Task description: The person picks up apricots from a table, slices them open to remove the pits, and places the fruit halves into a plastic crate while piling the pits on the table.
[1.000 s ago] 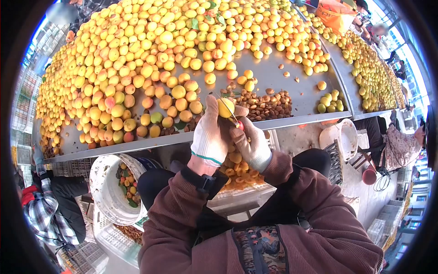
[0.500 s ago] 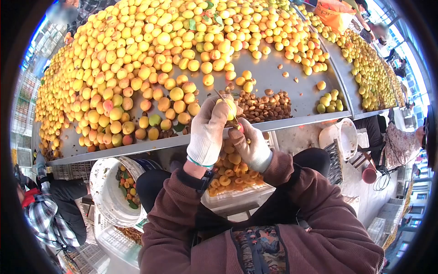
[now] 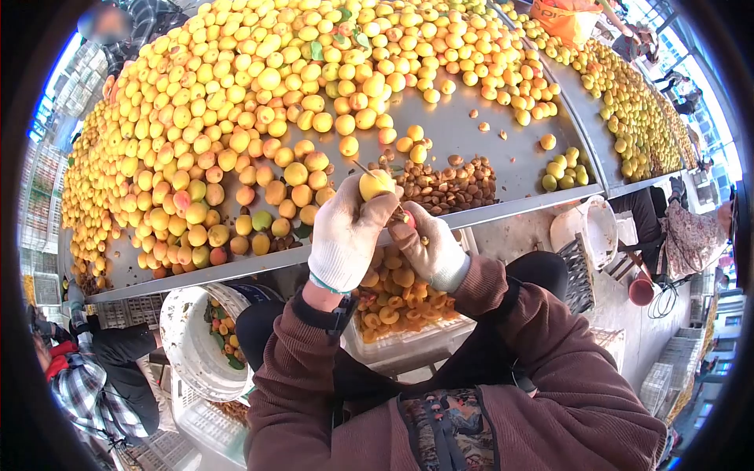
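My left hand (image 3: 339, 239), in a white knitted glove, is closed around a yellow apricot (image 3: 377, 184) just over the table's front edge. From the apricot's far side sticks out a thin dark tip (image 3: 360, 166). Close against it, my gloved right hand (image 3: 428, 250) is closed on a slim knife-like tool with a red part (image 3: 408, 220); the fingers cover most of it. Under the hands, a light plastic crate (image 3: 369, 345) holds split apricot halves (image 3: 393, 294). Brown apricot pits (image 3: 455, 182) lie piled on the table behind the hands.
A large heap of apricots (image 3: 228, 102) covers much of the metal table (image 3: 463, 129). Several greenish apricots (image 3: 565, 170) sit at right. A white bucket (image 3: 184, 337) with fruit and leaves stands at left, another bucket (image 3: 598, 235) at right. Other people are around the table.
My left hand has shifted slightly left and down and turned, so more of the apricot shows on top. My right hand stays close beside it. The view has shifted a little.
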Tool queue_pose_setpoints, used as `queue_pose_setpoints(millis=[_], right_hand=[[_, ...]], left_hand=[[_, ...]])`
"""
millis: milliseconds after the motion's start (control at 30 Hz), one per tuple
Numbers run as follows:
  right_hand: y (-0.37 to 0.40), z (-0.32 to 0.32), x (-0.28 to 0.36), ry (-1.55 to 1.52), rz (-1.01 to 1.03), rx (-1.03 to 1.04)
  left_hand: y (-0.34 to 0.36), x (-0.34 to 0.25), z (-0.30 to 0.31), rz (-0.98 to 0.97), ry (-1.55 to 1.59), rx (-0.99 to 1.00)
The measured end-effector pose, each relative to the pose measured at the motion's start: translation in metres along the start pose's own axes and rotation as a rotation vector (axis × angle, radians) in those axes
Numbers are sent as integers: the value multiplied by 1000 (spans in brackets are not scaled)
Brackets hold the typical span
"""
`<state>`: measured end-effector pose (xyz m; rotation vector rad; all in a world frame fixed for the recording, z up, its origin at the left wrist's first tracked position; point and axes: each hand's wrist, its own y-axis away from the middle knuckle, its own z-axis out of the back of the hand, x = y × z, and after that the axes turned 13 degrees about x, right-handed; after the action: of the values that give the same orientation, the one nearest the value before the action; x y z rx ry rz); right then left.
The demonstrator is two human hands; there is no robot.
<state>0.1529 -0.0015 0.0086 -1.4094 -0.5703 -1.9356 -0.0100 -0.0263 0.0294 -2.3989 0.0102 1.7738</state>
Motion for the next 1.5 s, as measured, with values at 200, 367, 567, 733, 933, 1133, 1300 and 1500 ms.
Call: queue_pose_setpoints(millis=[200,367,567,733,933,1133,1300,1500], right_hand=[[1,5,-8,-14,-69,51],[4,5,-8,18,-34,-4],[1,2,-9,65,-44,8],[4,2,-7,31,-46,7],[8,-4,-17,172,-50,-2],[5,-3,-11,163,-78,9],[5,-3,-13,127,-21,0],[3,-6,-20,87,-62,-16]], left_hand=[[-1,4,10,-112,-794,-17],[-1,-12,-10,169,503,-77],[0,-4,-1,-36,-330,-155],[-3,-6,-7,-104,113,-217],[3,10,2,141,544,17],[0,10,2,-146,-300,-133],[-1,7,0,-83,16,-184],[3,26,13,92,678,58]])
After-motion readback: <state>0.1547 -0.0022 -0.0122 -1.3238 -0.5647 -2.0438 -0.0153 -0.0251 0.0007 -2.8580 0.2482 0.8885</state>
